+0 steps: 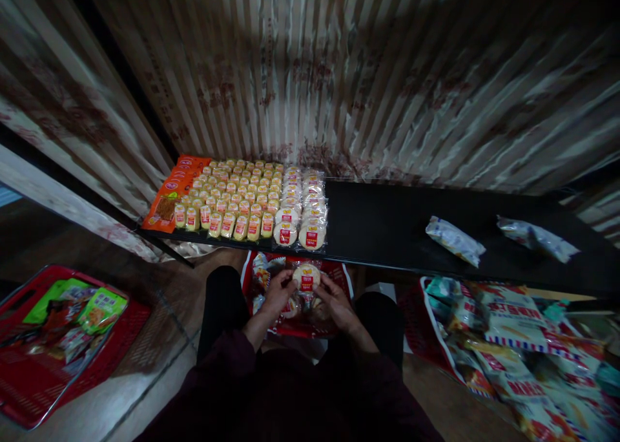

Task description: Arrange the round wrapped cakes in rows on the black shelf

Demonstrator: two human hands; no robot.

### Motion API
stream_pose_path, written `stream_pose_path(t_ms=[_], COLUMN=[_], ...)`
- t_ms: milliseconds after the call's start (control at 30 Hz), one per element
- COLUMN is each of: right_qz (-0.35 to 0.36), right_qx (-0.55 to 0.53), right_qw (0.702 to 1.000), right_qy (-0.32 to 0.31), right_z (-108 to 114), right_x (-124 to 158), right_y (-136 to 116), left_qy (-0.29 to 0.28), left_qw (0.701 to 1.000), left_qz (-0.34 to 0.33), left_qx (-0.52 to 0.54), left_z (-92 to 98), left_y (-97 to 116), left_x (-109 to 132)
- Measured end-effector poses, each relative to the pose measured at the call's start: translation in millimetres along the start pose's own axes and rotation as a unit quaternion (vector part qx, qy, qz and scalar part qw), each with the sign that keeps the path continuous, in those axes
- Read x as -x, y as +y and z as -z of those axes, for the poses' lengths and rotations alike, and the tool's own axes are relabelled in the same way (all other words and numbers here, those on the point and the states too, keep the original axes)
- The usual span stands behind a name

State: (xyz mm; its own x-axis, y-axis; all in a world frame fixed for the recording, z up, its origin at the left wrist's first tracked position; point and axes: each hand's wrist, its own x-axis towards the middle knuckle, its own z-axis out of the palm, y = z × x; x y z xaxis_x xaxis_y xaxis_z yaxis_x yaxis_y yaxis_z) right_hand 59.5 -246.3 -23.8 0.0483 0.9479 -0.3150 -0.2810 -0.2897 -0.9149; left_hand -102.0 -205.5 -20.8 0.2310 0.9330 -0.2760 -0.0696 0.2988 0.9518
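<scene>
Between my two hands is a round white rice cracker in a clear wrapper with a red label (307,278). My left hand (279,292) pinches its left edge, and my right hand (335,300) grips its right edge. Both hands are over a red basket (347,285) between my knees, which has more wrapped snacks in it. Just beyond, on the black shelf (375,219), two columns of the same wrapped crackers (312,232) lie overlapping. Left of them stand rows of small yellow packaged cakes (241,225), then flat orange packets (169,193).
Two whitish-blue packets (455,240) lie on the shelf's right part. At my right a red basket (419,319) overflows with snack bags (511,316). Another red basket (113,351) with green packets (101,309) stands on the floor at left. A pleated curtain (310,67) hangs behind the shelf.
</scene>
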Motion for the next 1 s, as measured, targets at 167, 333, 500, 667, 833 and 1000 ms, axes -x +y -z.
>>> stream_pose_path(t_ms=[167,333,500,667,833,1000], right_qz=[0.001,-0.002,0.013,0.025,0.057,0.115], right_qx=[0.018,0.013,0.017,0.029,0.07,0.122], right_qw=[1.0,1.0,1.0,0.999,0.996,0.986], right_qy=[0.018,0.025,0.018,0.009,0.001,0.027], right_z=[-2.9,-2.3,-3.3,-11.7,-20.6,-28.3], right_x=[1.9,0.3,-2.8,-10.5,-20.7,-30.3], right_y=[-12.6,-9.5,-7.4,-16.9,-20.7,-16.2], left_qy=[0.002,0.009,0.022,0.056,0.065,0.089], left_qw=[1.0,1.0,0.999,0.995,0.991,0.987], left_qz=[-0.004,0.01,-0.017,-0.07,-0.097,-0.104], left_qx=[-0.014,-0.017,-0.023,-0.041,-0.061,-0.086], left_z=[-3.2,-4.0,-4.4,-3.0,5.3,12.4], left_y=[7.0,4.1,4.5,16.7,21.5,29.1], left_x=[-1.4,-2.1,-2.0,-4.4,-11.7,-15.6])
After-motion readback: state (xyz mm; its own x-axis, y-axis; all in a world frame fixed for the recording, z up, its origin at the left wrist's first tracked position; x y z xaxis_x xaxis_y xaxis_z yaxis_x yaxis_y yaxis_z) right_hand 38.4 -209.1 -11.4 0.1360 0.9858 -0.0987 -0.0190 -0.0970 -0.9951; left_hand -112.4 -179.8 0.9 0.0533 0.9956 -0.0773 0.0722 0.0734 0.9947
